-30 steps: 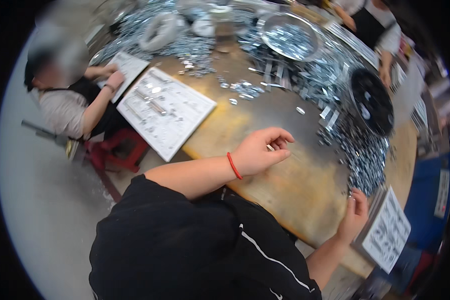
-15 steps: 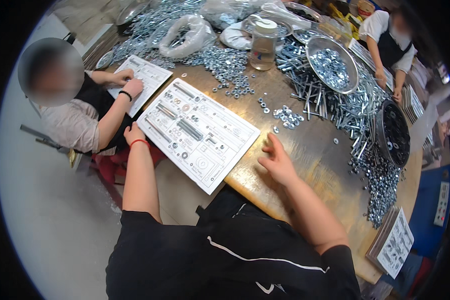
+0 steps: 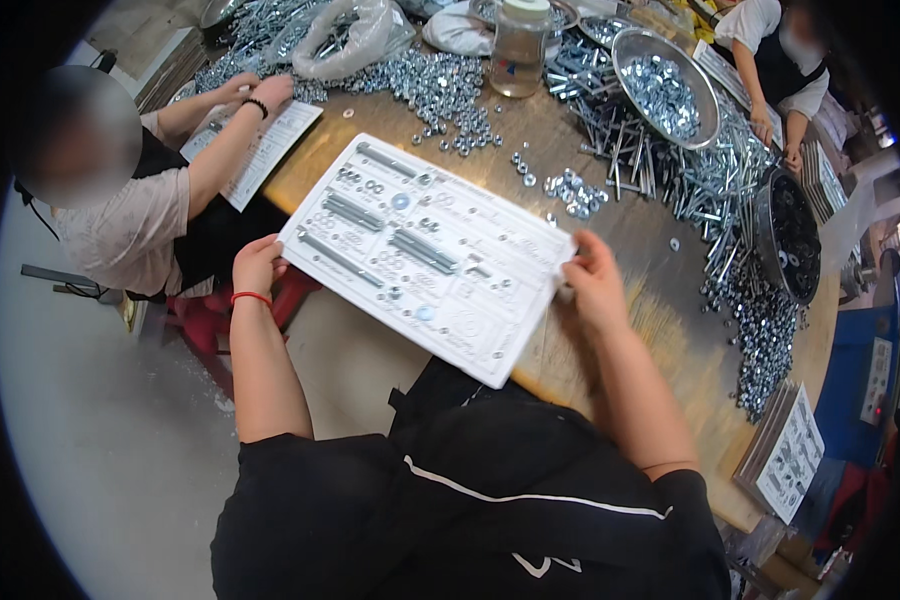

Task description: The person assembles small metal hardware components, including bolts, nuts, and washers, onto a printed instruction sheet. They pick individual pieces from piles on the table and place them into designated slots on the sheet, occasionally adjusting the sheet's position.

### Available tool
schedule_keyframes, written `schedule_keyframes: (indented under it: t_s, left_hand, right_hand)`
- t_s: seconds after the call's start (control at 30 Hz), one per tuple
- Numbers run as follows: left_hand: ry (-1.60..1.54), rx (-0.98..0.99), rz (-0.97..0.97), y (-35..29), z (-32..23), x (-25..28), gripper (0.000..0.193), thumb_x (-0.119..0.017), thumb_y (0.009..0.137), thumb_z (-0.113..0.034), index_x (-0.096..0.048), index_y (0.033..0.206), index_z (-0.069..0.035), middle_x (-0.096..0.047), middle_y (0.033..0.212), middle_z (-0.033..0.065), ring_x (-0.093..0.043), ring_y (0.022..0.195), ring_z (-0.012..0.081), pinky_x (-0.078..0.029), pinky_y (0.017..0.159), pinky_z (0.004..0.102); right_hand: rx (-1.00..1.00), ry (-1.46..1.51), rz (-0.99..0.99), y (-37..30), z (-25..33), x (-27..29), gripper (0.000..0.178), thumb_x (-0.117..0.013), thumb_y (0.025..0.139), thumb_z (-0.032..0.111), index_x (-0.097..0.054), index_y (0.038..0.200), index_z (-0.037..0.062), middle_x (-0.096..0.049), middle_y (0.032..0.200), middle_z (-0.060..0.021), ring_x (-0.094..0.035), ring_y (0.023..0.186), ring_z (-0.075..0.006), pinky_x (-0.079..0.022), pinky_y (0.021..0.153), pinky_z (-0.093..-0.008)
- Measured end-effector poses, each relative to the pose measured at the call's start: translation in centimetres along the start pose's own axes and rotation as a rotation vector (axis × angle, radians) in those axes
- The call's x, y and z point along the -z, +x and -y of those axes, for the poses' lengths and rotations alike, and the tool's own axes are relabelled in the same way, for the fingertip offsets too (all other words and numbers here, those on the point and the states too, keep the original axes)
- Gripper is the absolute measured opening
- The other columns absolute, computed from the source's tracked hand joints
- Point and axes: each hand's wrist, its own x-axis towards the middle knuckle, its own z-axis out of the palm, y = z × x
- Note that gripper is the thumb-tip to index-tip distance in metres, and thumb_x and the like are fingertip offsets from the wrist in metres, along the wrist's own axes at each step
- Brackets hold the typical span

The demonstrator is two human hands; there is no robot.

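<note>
A white printed board (image 3: 470, 310) with bolts, nuts and washers set on its printed outlines is between my two hands, tilted a little and over the table's near edge. My left hand (image 3: 259, 264), below a red wrist cord, pinches the board's left corner. At the right corner my right hand (image 3: 597, 280) grips the edge between thumb and fingers. Just beyond the board lies a small group of loose nuts (image 3: 573, 192) on the wooden table (image 3: 660, 330).
Piled bolts (image 3: 705, 225), heaped nuts (image 3: 450, 95), a metal bowl of washers (image 3: 660, 95), a dark bowl (image 3: 792, 235) and a clear jar (image 3: 518, 50) stand beyond. Stacked boards (image 3: 785, 455) lie at right. Co-workers sit at left (image 3: 160, 190) and far right (image 3: 780, 75).
My right hand has come to the board's right corner and taken hold. The board has shifted right. The left co-worker's hands have moved away toward the heap.
</note>
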Motion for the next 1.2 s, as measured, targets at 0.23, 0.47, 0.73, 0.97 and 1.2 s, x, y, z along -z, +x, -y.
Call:
schedule_keyframes:
  t_s: [0.23,0.47,0.73,0.97,1.2]
  left_hand:
    - [0.479,-0.081,0.531,-10.1,-2.5,-6.9,0.013,-0.069,0.084,-0.006,-0.067,0.091,0.005,-0.067,0.077,0.0062,-0.063,0.064,0.0115,-0.051,0.06,0.0249]
    - [0.638,-0.215,1.011,-17.2,-2.1,-16.8,0.015,-0.076,0.078,-0.012,-0.068,0.078,0.001,-0.067,0.068,0.008,-0.064,0.06,0.0149,-0.05,0.057,0.0289]
    - [0.999,-0.664,1.213,-20.9,-2.9,-24.0,0.024,-0.079,0.075,-0.026,-0.068,0.075,-0.005,-0.066,0.07,0.0097,-0.063,0.066,0.0267,-0.049,0.061,0.0372]
    - [1.037,-0.584,1.178,-19.7,-5.0,-27.1,0.024,-0.073,0.08,-0.031,-0.071,0.084,-0.008,-0.068,0.077,0.0115,-0.065,0.074,0.0295,-0.051,0.067,0.0395]
    - [0.692,-0.908,0.491,-13.1,-6.9,-34.6,0.02,-0.068,0.086,-0.027,-0.073,0.097,-0.011,-0.067,0.092,0.0086,-0.065,0.088,0.0264,-0.052,0.076,0.0368]
  right_hand:
    - [0.051,-0.305,-0.353,-3.3,1.3,10.9,0.044,-0.061,0.087,-0.001,-0.054,0.131,0.0004,-0.061,0.119,-0.0063,-0.058,0.093,-0.0125,-0.048,0.084,-0.026]
    - [0.035,-0.496,-0.682,-9.1,-1.6,23.6,0.047,-0.07,0.082,0.014,-0.06,0.126,0.0011,-0.066,0.117,-0.0091,-0.059,0.087,-0.0152,-0.049,0.079,-0.0285]
    - [-0.107,-0.672,-0.825,-15.4,0.2,29.0,0.046,-0.068,0.086,0.014,-0.058,0.129,-0.0004,-0.064,0.121,-0.0097,-0.06,0.096,-0.0158,-0.048,0.086,-0.0297]
    - [0.178,-1.131,-0.849,-13.4,0.7,28.6,0.037,-0.071,0.08,0.01,-0.065,0.116,0.0018,-0.067,0.109,-0.0132,-0.063,0.097,-0.0255,-0.05,0.088,-0.0345]
    - [0.327,-0.886,-0.117,-1.6,8.3,13.7,0.018,-0.069,0.081,0.009,-0.071,0.099,0.0023,-0.068,0.106,-0.0137,-0.063,0.101,-0.0321,-0.049,0.091,-0.0385]
